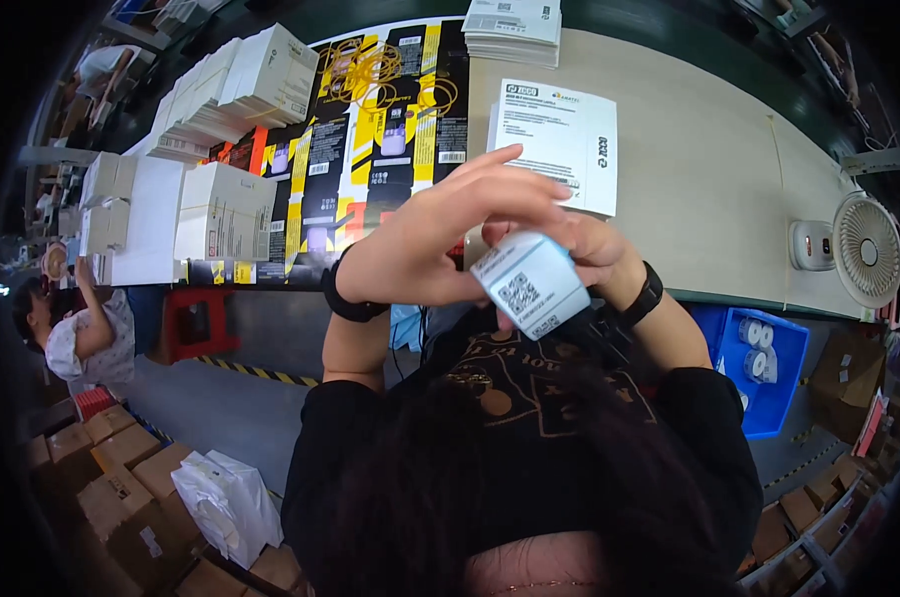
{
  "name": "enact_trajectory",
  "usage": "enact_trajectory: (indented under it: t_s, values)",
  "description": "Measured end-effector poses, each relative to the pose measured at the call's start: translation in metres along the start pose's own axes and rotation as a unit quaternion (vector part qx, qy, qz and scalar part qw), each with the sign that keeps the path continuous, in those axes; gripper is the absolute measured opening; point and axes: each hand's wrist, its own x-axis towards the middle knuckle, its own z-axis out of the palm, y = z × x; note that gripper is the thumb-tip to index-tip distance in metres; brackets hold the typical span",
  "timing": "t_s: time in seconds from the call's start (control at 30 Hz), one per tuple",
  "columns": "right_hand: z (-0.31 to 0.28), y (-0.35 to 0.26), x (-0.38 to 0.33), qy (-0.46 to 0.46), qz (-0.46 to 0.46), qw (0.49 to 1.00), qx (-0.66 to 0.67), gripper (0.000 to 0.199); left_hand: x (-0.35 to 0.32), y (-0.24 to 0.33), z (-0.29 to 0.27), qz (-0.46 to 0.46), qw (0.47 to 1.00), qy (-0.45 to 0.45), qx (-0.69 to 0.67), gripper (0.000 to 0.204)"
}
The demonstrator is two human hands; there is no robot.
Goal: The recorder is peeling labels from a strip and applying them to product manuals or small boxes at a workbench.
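Observation:
Above my lap, at the table's near edge, a roll of white and pale blue labels [535,289] with printed square codes is tilted between my hands. My left hand [460,224] curves round the roll's left and far side, one finger raised and the others reaching over toward the right hand. My right hand [597,244] grips the roll from the right, its fingertips close to the left hand's. Where the fingertips meet, overlapping fingers hide what is between them. Just beyond my hands lies a stack of white printed boxes or cards [559,129].
More white printed stacks stand at the table's left [226,214] and back [512,35]. Yellow rubber bands [360,75] lie on black-and-yellow printed sheets [320,179]. A fan [868,249] is at the right edge, above a blue bin [783,373] holding rolls. Another person [82,338] sits left.

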Motion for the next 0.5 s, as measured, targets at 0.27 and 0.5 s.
enact_trajectory:
  t_s: [0.27, 0.5]
  values:
    - [-0.002, 0.003, -0.004, 0.036, -0.022, 0.997, 0.068, 0.066, -0.003, -0.003, -0.009, 0.015, 0.995, -0.032, 0.094, 0.043]
    - [0.009, -0.002, 0.0, 0.175, -0.05, 0.982, -0.054, 0.057, -0.012, 0.007, -0.015, -0.028, 0.955, 0.003, 0.296, 0.048]
